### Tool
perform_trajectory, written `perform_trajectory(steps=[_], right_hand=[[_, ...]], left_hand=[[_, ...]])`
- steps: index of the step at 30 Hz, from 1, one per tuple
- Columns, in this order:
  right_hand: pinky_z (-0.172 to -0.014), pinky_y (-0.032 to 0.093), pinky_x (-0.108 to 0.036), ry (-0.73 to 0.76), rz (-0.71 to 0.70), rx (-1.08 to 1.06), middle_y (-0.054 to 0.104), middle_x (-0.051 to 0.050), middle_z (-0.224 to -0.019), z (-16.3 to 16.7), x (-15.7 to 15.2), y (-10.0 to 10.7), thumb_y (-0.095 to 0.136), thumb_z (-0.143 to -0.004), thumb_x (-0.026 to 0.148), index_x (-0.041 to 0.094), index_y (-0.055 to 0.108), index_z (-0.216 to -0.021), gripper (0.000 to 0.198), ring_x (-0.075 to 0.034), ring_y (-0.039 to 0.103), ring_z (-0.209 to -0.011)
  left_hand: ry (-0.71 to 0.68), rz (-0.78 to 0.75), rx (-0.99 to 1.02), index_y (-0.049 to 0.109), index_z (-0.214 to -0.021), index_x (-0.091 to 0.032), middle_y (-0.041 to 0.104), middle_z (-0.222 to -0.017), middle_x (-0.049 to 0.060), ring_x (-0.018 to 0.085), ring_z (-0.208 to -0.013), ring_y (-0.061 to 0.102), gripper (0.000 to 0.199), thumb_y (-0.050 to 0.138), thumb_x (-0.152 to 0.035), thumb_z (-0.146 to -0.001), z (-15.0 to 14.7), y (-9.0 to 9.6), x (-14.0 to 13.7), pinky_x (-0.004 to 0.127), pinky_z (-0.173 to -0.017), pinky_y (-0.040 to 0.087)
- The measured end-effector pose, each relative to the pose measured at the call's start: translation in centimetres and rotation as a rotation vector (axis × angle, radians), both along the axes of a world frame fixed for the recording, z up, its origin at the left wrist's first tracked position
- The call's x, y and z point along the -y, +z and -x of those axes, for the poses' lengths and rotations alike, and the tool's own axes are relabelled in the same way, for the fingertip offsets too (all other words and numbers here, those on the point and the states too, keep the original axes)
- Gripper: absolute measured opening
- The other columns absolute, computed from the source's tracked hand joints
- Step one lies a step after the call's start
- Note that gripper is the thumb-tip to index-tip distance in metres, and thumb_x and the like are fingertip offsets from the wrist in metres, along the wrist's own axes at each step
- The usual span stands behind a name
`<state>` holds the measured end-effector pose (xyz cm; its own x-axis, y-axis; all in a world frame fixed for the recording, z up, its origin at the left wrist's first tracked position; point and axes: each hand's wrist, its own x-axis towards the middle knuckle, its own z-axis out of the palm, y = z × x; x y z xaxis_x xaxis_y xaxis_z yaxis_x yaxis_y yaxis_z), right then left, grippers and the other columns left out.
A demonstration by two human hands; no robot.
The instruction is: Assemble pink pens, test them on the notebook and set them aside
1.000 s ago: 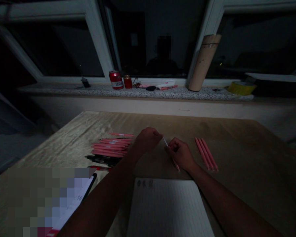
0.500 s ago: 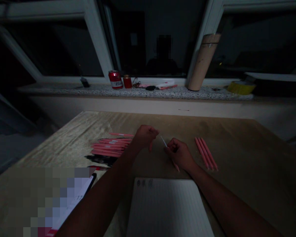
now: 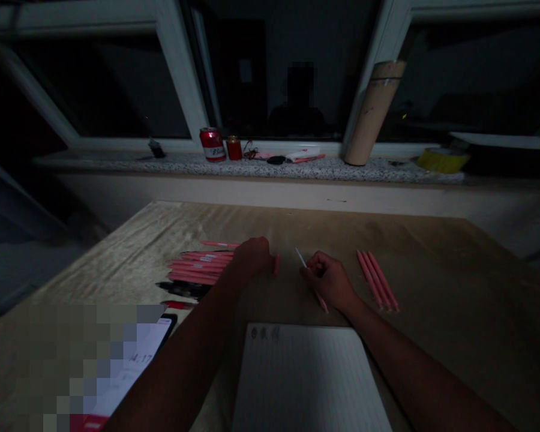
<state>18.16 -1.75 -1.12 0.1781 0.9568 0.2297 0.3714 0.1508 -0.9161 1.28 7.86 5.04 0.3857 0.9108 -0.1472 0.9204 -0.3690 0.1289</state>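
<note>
Pinched between curled fingertips in the grip of the right hand (image 3: 326, 276), with no gap to speak of: a slim pink pen barrel (image 3: 321, 302), smooth and straight, slanting over the middle of the counter (image 3: 450, 288), with a thin whitish rod (image 3: 300, 257) jutting from its far end. Just beside the fingers of the left hand (image 3: 253, 257), a short, smooth pink tube (image 3: 276, 264); impossible to tell how far apart that grip is, or whether in contact with the tube, with the fingertips hidden behind the knuckles. Partly behind the left forearm, a tight bundle of glossy pink pens (image 3: 198, 266), with pale printed labels, laid lengthwise in a rough stack; beyond it, a lone pink pen (image 3: 218, 243); nearer, dark, shiny black pens (image 3: 182, 290) and a red pen (image 3: 175, 305). Right of the right hand, three pink pens (image 3: 377, 280) in a neat slanting row, side by side. Between the forearms, a flat notebook (image 3: 310, 378) of ruled paper with rounded corners; near the left forearm, a glassy, black-edged phone (image 3: 139, 360).
</note>
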Motion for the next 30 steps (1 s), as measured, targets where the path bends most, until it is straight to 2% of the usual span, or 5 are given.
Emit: perform_trajectory(steps=[9,17,24,28,30], right_hand=[[-0.042,0.027,-0.019,-0.013,-0.004,0.002,0.048,0.005,-0.051,0.1,-0.1,-0.1,0.061,-0.071,0.032,0.019,0.049,-0.066,0.018,-0.008,0.040,-0.044],[-0.041,0.026,-0.019,-0.005,0.006,0.005,0.046,0.005,-0.050,0.1,0.0,0.0,0.060,-0.070,0.033,0.019,0.048,-0.066,0.019,-0.008,0.038,-0.044],[-0.041,0.026,-0.019,-0.008,0.006,-0.013,0.046,0.005,-0.050,0.1,-0.1,-0.1,0.061,-0.070,0.033,0.019,0.049,-0.066,0.019,-0.008,0.038,-0.043],[-0.041,0.025,-0.019,-0.011,0.007,-0.019,0.046,0.006,-0.050,0.2,0.0,0.0,0.060,-0.070,0.032,0.019,0.048,-0.066,0.018,-0.008,0.037,-0.043],[-0.041,0.025,-0.019,-0.011,0.003,-0.002,0.046,0.006,-0.050,0.2,0.1,0.2,0.060,-0.071,0.031,0.019,0.048,-0.066,0.018,-0.008,0.038,-0.043]], left_hand=[[0.023,0.013,-0.020,0.068,-0.092,-0.014,0.067,-0.091,0.019,0.028,-0.088,0.064,0.043,0.054,-0.049,-0.071,-0.1,0.0,0.2,0.032,-0.068,0.048],[0.024,-0.037,-0.002,0.068,-0.089,-0.015,0.068,-0.088,0.015,0.023,-0.084,0.063,0.032,0.053,-0.038,-0.072,-0.1,0.2,0.0,0.027,-0.067,0.046],[-0.127,-0.056,0.242,0.068,-0.064,-0.014,0.063,-0.062,0.007,0.015,-0.060,0.056,0.031,0.043,-0.030,-0.076,-0.6,1.4,0.6,0.024,-0.059,0.040],[-0.198,0.056,0.422,0.061,-0.049,-0.013,0.053,-0.043,0.002,0.011,-0.046,0.049,0.040,0.038,-0.029,-0.077,-1.0,1.9,1.2,0.021,-0.049,0.035],[-0.188,0.131,0.501,0.058,-0.049,-0.013,0.051,-0.039,0.001,0.010,-0.042,0.047,0.040,0.038,-0.032,-0.078,-1.3,1.6,1.2,0.020,-0.045,0.033]])
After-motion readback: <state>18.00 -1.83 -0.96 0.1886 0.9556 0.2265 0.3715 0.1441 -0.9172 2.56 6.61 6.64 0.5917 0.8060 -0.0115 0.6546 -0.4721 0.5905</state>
